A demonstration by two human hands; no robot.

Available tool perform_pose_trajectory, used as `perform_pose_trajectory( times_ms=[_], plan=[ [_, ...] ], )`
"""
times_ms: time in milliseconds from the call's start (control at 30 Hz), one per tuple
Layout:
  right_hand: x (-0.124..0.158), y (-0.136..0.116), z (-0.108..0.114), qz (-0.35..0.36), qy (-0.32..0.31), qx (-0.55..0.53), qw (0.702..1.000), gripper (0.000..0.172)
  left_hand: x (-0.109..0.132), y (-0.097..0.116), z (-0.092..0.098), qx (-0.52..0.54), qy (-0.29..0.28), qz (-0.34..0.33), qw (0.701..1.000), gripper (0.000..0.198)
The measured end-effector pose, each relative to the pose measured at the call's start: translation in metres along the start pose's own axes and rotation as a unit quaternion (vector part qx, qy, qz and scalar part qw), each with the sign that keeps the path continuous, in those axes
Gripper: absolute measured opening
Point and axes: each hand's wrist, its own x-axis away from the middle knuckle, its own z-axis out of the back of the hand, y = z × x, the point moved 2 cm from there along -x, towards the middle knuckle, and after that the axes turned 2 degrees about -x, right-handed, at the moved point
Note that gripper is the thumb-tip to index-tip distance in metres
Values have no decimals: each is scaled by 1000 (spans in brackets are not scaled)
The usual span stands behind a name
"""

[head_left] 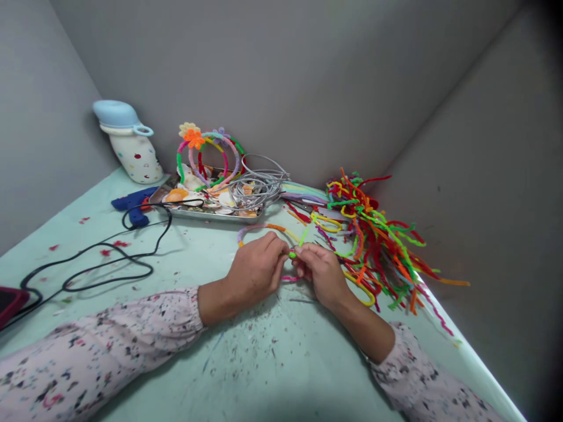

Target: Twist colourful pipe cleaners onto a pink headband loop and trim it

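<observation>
In front of me is a hoop (pixel 259 227) wrapped in lilac, orange, yellow and pink fuzzy pipe cleaner. My left hand (pixel 255 269) is closed on the hoop's near side, with thumb and index finger pinched together. Close beside it, my right hand (pixel 323 274) pinches a bright green pipe cleaner (pixel 304 233), whose free end sticks up past the fingers. A small green coil shows between the fingertips of both hands, around the hoop. The fingers hide part of the hoop.
A metal tray (pixel 211 214) holds paper scraps, finished flower hoops (pixel 193 139) and coiled grey wire (pixel 255 190). Loose pipe cleaners (pixel 373 234) pile at right. A blue glue gun (pixel 136 202), its black cord (pixel 105 246), a white bottle (pixel 136 155) and a red-edged device (pixel 11 305) lie left.
</observation>
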Motion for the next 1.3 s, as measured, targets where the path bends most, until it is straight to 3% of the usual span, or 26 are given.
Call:
perform_pose_trajectory(
  times_ms=[433, 600, 1067, 1300],
  plan=[
    [-1, -4, -7, -66, -14, -168, 983, 13, 1, 1, 0, 19, -1, 3, 1000, 16],
    [-3, -3, -4, -60, 2, -231, 971, 15, 0, 2, 0, 26, 28, -18, 999, 24],
    [-3, -1, -4, -58, -4, -212, 976, 18, 0, -1, 0, 19, 45, -26, 998, 29],
    [-2, -1, -4, -48, -15, -211, 976, 9, -1, -1, 2, 12, 44, -8, 999, 30]
  ],
)
